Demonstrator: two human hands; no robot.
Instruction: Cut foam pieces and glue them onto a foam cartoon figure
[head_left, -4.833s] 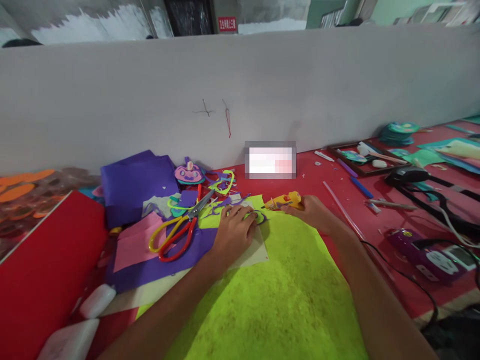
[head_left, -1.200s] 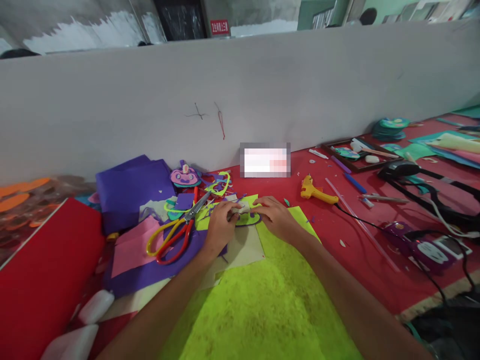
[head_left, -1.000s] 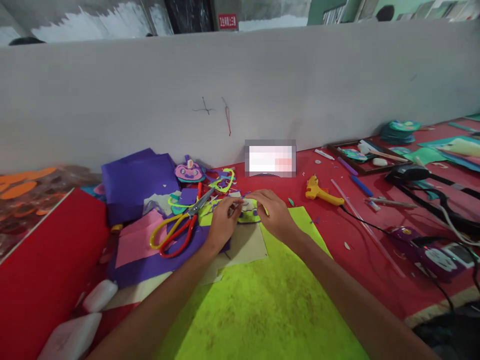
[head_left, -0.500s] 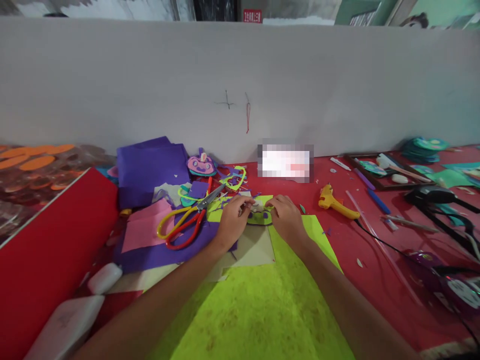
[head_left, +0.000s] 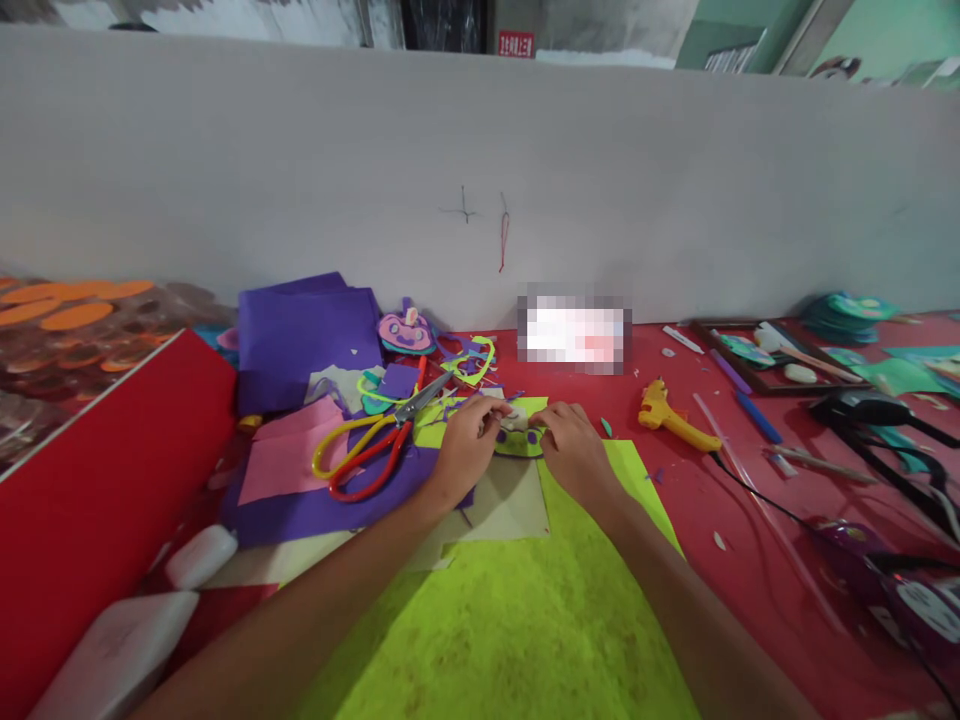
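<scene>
A small yellow-green craft piece [head_left: 519, 443] with purple spots is held between my two hands, above a beige sheet [head_left: 510, 500]. My left hand [head_left: 471, 445] pinches its left side, and my right hand [head_left: 574, 445] has its fingers closed on the right side. A small whitish bit [head_left: 516, 420] shows at the top of the piece, between the fingertips. Scissors [head_left: 375, 445] with red and yellow handles lie partly open to the left, on purple and pink sheets [head_left: 289, 455].
Yellow-green felt [head_left: 555, 610] spreads under my forearms. A yellow glue gun [head_left: 675, 418] with a black cord lies to the right, near pens [head_left: 757, 415] and a dark tray [head_left: 750, 384]. A red box [head_left: 112, 500] stands at the left, before a grey partition [head_left: 337, 160].
The view has shifted slightly. The spotted piece shows a little more of its face between my hands, which keep nearly the same grip.
</scene>
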